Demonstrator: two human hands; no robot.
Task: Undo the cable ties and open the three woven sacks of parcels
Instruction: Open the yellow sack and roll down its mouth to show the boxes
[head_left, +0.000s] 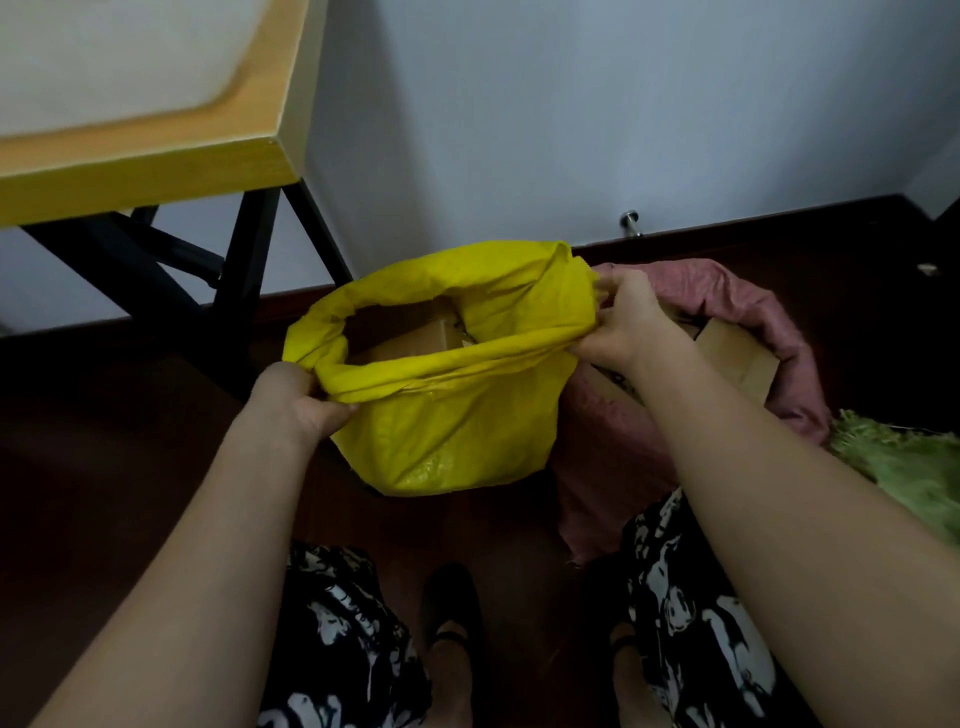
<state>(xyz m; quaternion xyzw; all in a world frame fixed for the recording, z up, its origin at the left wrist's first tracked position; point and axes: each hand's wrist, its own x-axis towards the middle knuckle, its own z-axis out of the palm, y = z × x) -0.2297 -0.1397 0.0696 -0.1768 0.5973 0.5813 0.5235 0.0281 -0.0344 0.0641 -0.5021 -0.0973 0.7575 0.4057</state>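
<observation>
Yellow woven plastic fills the middle of the head view: the yellow sack (447, 415) stands on the dark floor (130, 467), just in front of the person's shoes. Its top is already rolled down into a thick rim, and a brown cardboard parcel (415, 338) shows inside. I see no cable tie on it. The left hand (301, 400) grips the near left part of the rim, with the thumb curled over the fold. The right hand (623, 322) pinches the right part of the rim.

To do this step well, I think both hands should roll the rim down evenly, a little at a time, so the sack stays standing and the mouth stays wide.

A pink sack (769, 332) is touching the yellow one on the right. It is open too, and cardboard shows inside. Something green and woven (909, 467) sits at the right edge, maybe the third sack, but I cannot tell if it is open.

A wooden tabletop (156, 161) on black legs (244, 270) stands to the left, near the sack. The wall (571, 130) is close behind. The most open floor is on the near left side.
</observation>
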